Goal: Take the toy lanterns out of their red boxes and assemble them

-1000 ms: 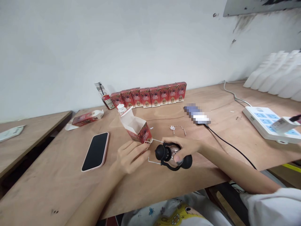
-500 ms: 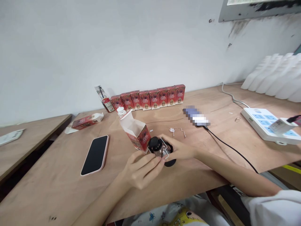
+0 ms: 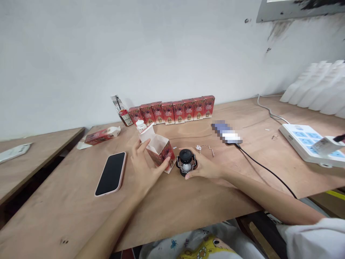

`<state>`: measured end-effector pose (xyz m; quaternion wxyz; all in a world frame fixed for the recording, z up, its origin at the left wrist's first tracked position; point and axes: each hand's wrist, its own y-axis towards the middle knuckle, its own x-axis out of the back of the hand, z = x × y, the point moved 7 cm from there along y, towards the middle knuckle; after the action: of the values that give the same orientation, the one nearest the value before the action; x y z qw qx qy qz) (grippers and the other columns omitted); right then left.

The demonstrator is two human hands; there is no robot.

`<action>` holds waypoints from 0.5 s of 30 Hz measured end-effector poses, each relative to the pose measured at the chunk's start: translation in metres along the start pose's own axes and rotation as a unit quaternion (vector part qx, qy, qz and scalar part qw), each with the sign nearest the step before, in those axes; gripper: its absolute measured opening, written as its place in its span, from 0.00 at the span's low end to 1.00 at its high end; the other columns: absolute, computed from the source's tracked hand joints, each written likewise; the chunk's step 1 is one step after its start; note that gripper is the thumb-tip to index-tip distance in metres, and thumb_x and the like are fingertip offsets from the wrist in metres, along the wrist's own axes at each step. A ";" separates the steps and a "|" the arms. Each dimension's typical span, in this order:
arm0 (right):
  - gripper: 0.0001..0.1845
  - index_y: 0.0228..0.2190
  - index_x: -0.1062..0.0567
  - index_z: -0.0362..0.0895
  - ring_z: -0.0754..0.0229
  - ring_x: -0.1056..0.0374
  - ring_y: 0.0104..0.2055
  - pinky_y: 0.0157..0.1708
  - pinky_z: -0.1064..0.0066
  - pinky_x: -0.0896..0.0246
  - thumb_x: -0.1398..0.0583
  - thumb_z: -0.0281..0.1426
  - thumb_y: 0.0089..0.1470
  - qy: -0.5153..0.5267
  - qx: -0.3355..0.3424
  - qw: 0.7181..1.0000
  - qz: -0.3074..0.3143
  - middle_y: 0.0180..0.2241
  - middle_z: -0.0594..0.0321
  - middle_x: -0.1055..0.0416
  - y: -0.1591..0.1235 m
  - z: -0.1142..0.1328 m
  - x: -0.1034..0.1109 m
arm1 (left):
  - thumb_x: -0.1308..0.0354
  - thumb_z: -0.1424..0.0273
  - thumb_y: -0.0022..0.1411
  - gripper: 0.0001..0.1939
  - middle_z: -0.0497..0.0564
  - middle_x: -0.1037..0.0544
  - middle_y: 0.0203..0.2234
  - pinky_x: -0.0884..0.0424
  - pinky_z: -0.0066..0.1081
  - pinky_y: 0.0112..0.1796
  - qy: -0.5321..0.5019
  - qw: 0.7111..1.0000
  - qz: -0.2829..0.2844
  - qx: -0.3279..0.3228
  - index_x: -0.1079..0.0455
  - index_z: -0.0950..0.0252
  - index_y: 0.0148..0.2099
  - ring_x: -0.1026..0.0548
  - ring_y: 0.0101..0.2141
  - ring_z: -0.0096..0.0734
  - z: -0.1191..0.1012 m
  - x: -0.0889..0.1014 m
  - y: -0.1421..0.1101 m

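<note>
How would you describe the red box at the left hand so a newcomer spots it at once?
On the wooden table, find the row of red boxes by the wall. In front of it, at the left hand and just left of the black lantern, sits the red box. It alone has a wide-open, white-lined mouth facing upward.

Counter (image 3: 172, 212) is surfaced in smooth, matt wood w/ grain showing. Lantern (image 3: 185, 155), twd front edge, is apparently made of matt blk plastic w/ shiny clear body, fitted w/ thin, bright metal wire. Open box (image 3: 165, 153) is made of thin card, printed red w/ slight sheen outside, plain wht & matt inside. Similar printed card is seen in row of boxes (image 3: 172, 112) along back edge. Phone (image 3: 110, 174), left-edge side, is faced w/ smooth, glossy blk glass. Power strip (image 3: 302, 144), far rt, is moulded in smooth wht plastic.
</note>
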<state>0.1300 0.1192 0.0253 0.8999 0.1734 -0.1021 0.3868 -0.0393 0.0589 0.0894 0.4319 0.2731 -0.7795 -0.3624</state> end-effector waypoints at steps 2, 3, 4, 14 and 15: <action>0.54 0.57 0.48 0.45 0.50 0.43 0.57 0.56 0.58 0.49 0.28 0.36 0.32 0.007 -0.001 1.000 0.025 0.55 0.52 0.41 -0.001 0.002 -0.002 | 0.35 0.61 0.49 0.33 0.56 0.34 0.47 0.33 0.47 0.47 -0.020 0.999 0.019 0.041 0.45 0.61 0.54 0.31 0.48 0.45 0.011 -0.009 -0.005; 0.55 0.57 0.49 0.45 0.51 0.43 0.57 0.56 0.59 0.48 0.28 0.37 0.32 0.012 -0.003 0.999 0.035 0.55 0.51 0.41 -0.001 0.002 -0.003 | 0.35 0.62 0.49 0.33 0.56 0.34 0.46 0.31 0.45 0.46 -0.030 0.998 0.016 0.055 0.46 0.61 0.54 0.29 0.46 0.43 0.015 -0.012 -0.008; 0.54 0.57 0.49 0.45 0.51 0.43 0.57 0.56 0.59 0.48 0.28 0.37 0.33 0.013 -0.006 0.999 0.038 0.55 0.51 0.41 -0.002 0.002 -0.003 | 0.35 0.62 0.48 0.34 0.55 0.34 0.46 0.30 0.43 0.44 -0.039 0.997 0.007 0.061 0.47 0.61 0.53 0.28 0.45 0.42 0.018 -0.014 -0.011; 0.23 0.37 0.28 0.46 0.57 0.30 0.42 0.44 0.63 0.33 0.38 0.48 0.45 0.366 -0.062 0.919 -0.134 0.38 0.62 0.25 0.011 -0.007 0.031 | 0.36 0.61 0.50 0.38 0.60 0.39 0.49 0.24 0.35 0.34 -0.069 0.997 -0.002 0.032 0.56 0.60 0.54 0.25 0.39 0.34 0.023 -0.033 -0.029; 0.22 0.37 0.28 0.46 0.58 0.29 0.42 0.41 0.65 0.32 0.41 0.50 0.47 0.433 -0.064 0.887 -0.147 0.37 0.63 0.25 0.014 -0.004 0.033 | 0.36 0.61 0.50 0.38 0.59 0.38 0.49 0.25 0.35 0.33 -0.060 0.998 -0.004 0.021 0.56 0.60 0.55 0.25 0.38 0.34 0.022 -0.033 -0.029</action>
<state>0.1421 0.1516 0.0354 0.9102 -0.0568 0.3000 0.2797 -0.0393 0.0730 0.0426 0.3770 0.2635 -0.8102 -0.3633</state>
